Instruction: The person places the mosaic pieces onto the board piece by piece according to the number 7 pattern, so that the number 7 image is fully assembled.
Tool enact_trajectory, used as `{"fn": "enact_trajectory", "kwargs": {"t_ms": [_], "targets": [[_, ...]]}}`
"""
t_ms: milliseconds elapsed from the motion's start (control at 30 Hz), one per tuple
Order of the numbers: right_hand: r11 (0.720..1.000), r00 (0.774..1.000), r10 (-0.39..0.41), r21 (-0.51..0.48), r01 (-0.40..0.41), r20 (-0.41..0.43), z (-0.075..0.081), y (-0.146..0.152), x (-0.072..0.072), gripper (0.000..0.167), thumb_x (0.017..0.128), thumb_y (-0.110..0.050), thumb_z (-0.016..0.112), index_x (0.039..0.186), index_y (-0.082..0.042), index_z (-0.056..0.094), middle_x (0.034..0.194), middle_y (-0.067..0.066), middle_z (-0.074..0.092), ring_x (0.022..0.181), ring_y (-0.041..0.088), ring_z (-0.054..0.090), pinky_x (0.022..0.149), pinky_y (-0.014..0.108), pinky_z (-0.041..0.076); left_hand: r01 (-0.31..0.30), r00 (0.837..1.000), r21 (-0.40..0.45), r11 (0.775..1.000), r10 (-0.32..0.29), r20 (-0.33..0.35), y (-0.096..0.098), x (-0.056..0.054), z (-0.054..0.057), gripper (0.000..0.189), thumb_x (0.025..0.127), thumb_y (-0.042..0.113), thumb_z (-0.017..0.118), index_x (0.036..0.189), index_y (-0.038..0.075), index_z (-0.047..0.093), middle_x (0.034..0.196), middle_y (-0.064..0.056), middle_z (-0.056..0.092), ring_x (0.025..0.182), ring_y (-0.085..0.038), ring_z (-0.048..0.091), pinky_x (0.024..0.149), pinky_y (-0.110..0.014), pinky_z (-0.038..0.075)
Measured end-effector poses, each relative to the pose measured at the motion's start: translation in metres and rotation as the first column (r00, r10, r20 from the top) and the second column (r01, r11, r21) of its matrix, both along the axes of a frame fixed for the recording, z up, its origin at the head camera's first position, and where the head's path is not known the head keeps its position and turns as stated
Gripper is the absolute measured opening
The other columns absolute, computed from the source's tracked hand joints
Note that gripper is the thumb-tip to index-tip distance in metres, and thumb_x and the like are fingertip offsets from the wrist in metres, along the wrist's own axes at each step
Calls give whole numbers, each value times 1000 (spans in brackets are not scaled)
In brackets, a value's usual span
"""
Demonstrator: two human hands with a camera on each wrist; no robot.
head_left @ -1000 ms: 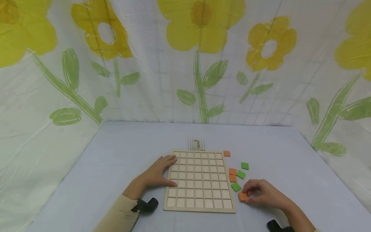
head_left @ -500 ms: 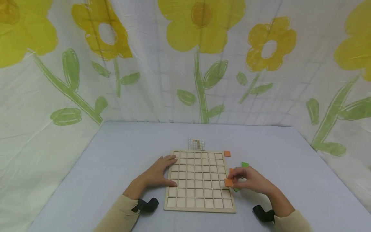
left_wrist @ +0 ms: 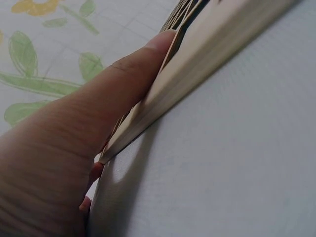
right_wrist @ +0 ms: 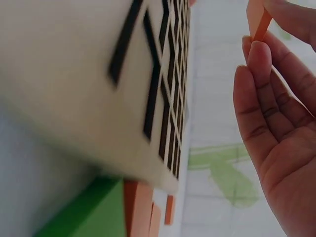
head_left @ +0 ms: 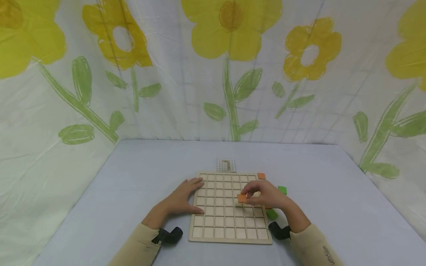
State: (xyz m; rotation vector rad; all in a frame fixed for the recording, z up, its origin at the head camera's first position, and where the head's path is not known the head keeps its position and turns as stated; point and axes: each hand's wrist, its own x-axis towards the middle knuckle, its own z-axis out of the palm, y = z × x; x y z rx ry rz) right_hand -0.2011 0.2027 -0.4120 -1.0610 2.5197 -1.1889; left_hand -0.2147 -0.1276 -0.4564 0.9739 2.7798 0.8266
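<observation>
A wooden grid board (head_left: 230,241) with rows of square recesses lies on the white table. My left hand (head_left: 179,197) rests on its left edge, thumb and fingers spread apart; in the left wrist view the thumb (left_wrist: 118,81) lies over the board's rim. My right hand (head_left: 267,195) pinches a square orange tile (head_left: 242,198) by its edge, over the right half of the board. The right wrist view shows this tile (right_wrist: 257,19) between thumb and fingertips, raised off the grid.
A small card with a printed grid pattern (head_left: 226,165) lies just beyond the board's far edge. Along the right side are loose tiles: an orange one (head_left: 261,176), a green one (head_left: 282,190) and another green one (head_left: 271,214). My right arm covers others there.
My right hand has picked the orange tile up from the table right of the board and carried it left and away from me, over the grid. The left hand has stayed put.
</observation>
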Motion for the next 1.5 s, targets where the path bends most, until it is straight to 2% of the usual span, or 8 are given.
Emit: {"fn": "enact_trajectory", "kwargs": {"t_ms": [233, 567, 1033, 1367, 1500], "targets": [[998, 996, -47, 39, 44, 81, 4, -24, -12, 24, 83, -20, 70, 106, -12, 68, 107, 4, 65, 88, 8, 60, 79, 29, 54, -4, 1000, -15, 1000, 4, 10, -1, 0, 2, 97, 66, 58, 75, 141, 6, 40, 150, -10, 33, 141, -28, 27, 119, -48, 12], [998, 1000, -23, 63, 22, 20, 7, -59, -30, 19, 85, -14, 68, 102, -7, 69, 101, 8, 68, 86, 14, 64, 78, 26, 55, -20, 999, 5, 1000, 19, 42, 1, 1, 2, 96, 66, 55, 76, 141, 7, 40, 151, -9, 32, 141, -30, 24, 119, -49, 11], [986, 986, -152, 76, 147, 68, -9, -79, -51, 24, 81, -15, 72, 102, -5, 70, 100, 9, 70, 90, 19, 65, 77, 27, 56, -8, 999, 1, 1000, 8, 39, 1, -1, 0, 96, 66, 58, 75, 141, 9, 39, 151, -7, 32, 142, -29, 23, 120, -45, 11], [982, 982, -178, 74, 174, 57, -20, -77, -54, 25, 81, -15, 72, 103, -4, 70, 98, 9, 68, 89, 20, 64, 77, 30, 56, -3, 1000, -22, 1000, 3, 24, 0, -2, 2, 97, 66, 57, 75, 141, 7, 40, 152, -10, 31, 141, -33, 23, 119, -48, 14], [978, 976, -203, 58, 199, 84, -25, -76, -53, 24, 81, -14, 72, 104, -4, 69, 99, 10, 67, 91, 22, 65, 78, 31, 56, -3, 1000, -28, 1000, 3, 23, 0, -1, 1, 97, 67, 58, 74, 141, 8, 39, 152, -10, 29, 141, -33, 23, 119, -48, 14]]}}
